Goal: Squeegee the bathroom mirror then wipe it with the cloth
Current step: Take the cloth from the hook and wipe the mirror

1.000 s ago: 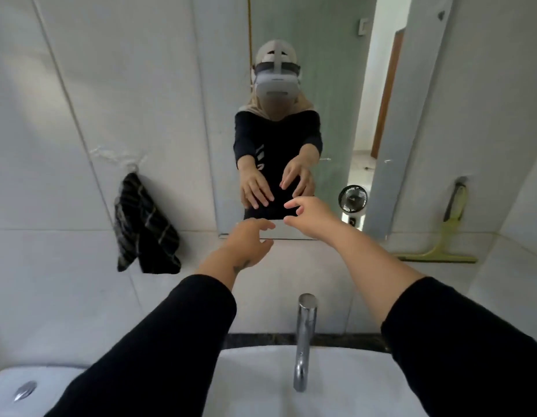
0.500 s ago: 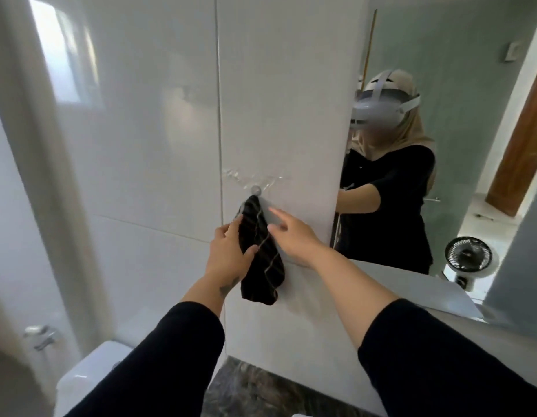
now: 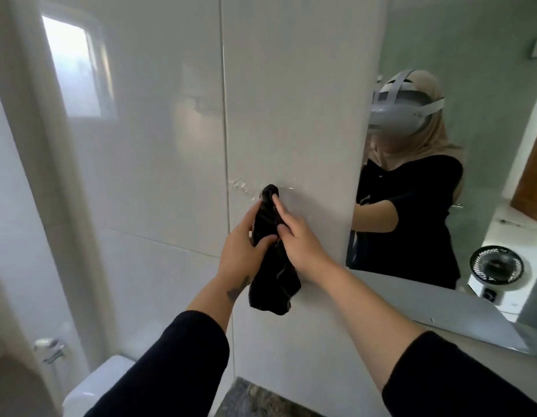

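A black cloth (image 3: 274, 284) with thin pale stripes hangs from a hook on the white tiled wall, left of the mirror (image 3: 472, 85). My left hand (image 3: 243, 251) grips the cloth's middle from the left, thumb across the fabric. My right hand (image 3: 297, 239) presses and pinches the cloth from the right, its fingers reaching up near the hook. The cloth's top end is still at the hook; its lower end dangles below my hands. The mirror fills the right side and reflects a person in a headset. No squeegee is in view.
A white toilet cistern (image 3: 101, 383) sits low on the left, with a chrome fitting (image 3: 50, 350) on the wall beside it. A dark stone counter edge (image 3: 255, 398) shows at the bottom. The mirror reflects a small black fan (image 3: 496, 267) and a wooden door (image 3: 532, 176).
The view swung left from the mirror and sink to the hanging cloth. Both hands moved from in front of the mirror onto the cloth and closed tighter on it.
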### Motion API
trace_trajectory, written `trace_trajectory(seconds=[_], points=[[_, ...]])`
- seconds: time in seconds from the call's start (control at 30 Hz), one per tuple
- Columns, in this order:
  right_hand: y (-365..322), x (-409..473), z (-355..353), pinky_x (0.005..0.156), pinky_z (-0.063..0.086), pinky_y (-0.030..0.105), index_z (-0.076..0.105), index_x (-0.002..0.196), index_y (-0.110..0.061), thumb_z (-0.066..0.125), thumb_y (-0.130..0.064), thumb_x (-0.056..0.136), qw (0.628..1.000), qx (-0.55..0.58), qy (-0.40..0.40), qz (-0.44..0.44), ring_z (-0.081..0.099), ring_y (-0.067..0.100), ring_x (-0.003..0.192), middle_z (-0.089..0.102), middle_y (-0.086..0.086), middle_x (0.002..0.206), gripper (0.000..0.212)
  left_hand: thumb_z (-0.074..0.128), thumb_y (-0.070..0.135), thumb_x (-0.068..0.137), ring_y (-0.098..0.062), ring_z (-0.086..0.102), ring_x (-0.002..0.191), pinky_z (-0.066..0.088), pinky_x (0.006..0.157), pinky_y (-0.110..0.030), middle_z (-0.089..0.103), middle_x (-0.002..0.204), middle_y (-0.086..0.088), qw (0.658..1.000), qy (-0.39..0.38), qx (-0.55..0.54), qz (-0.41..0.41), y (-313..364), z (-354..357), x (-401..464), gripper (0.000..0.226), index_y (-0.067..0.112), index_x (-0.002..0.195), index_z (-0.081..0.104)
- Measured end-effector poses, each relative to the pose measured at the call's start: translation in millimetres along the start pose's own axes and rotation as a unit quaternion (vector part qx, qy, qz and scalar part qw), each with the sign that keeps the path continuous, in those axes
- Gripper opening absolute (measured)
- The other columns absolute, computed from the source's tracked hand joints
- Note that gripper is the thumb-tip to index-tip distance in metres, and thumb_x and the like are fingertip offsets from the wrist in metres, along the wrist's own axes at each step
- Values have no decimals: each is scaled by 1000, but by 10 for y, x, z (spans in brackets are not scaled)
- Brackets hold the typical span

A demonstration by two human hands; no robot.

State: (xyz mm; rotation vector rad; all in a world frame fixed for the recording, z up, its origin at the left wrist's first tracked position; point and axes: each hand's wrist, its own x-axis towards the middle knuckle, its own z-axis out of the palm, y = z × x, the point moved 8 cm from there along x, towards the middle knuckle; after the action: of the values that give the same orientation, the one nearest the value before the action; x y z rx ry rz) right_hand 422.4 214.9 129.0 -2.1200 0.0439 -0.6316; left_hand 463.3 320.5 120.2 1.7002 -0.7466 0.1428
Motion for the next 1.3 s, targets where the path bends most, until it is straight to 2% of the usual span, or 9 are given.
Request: trace_trajectory(seconds=[0.13,0.27,0.4,0.53,0.63,0.73,0.9,1.07,1.3], points=[[-415,-53,-485,99,27,16,13,138,-53,34,-19,103,995,-37,49,-73,45,12,118,47,0,118,53,61,9,88,-18,70,84,57,80,-32,65,109,0,997,-31,-24,59,670,15,118,64,37,141,38],[-892,-253,-988,109,24,12,17,141,-48,29,-17,104,987,78,73,-118,31,-11,132,32,-28,139,50,55,11,93,-13,70,88,58,81,-29,63,116,4,986,-87,-33,139,1445,197,163,59,38,142,35],[-1230,-411,-1607,82,34,-5,25,148,-24,28,-8,104,974,100,148,-138,40,-35,100,36,-33,125,47,53,25,94,-9,66,93,55,87,-33,64,120,8,973,-132,-15,187,2094,405,226,53,41,142,36],[-1557,-488,-2175,96,31,12,27,148,-30,31,-18,104,957,-12,259,-133,43,12,128,48,6,137,46,44,39,97,-6,59,105,44,90,-24,55,129,6,970,-112,-20,215,2500,529,251,48,37,144,32],[-1940,-429,-2594,96,34,21,24,148,-37,30,-25,104,927,-116,324,-149,50,20,106,40,8,118,46,38,45,97,-15,41,130,34,104,-28,38,145,0,970,-65,18,233,2610,609,356,54,31,147,25],[-2447,-245,-2869,89,46,40,22,148,-38,30,-28,103,882,-230,366,-186,51,24,83,32,5,109,47,44,42,95,-21,22,141,30,109,-39,18,155,0,966,-19,100,238,2735,637,561,60,32,148,18],[-3078,225,-3021,74,42,38,9,151,-36,29,-34,102,795,-402,416,-185,42,25,97,32,11,123,53,57,44,87,-21,7,145,34,106,-43,-3,159,3,957,13,165,238,2883,730,787,81,34,148,4],[-3043,748,-2882,83,39,43,-1,151,-35,29,-41,101,686,-598,389,-145,36,30,114,28,11,139,59,66,58,71,-16,-25,143,26,112,-45,-30,154,7,953,-21,220,207,2628,1046,899,119,31,144,-24],[-2783,764,-2853,82,33,48,17,147,-46,33,-56,95,596,-648,445,-162,41,31,106,40,6,131,55,64,40,78,-18,-30,141,24,116,-49,-32,154,2,946,20,226,229,2597,1104,916,114,25,144,-28]])
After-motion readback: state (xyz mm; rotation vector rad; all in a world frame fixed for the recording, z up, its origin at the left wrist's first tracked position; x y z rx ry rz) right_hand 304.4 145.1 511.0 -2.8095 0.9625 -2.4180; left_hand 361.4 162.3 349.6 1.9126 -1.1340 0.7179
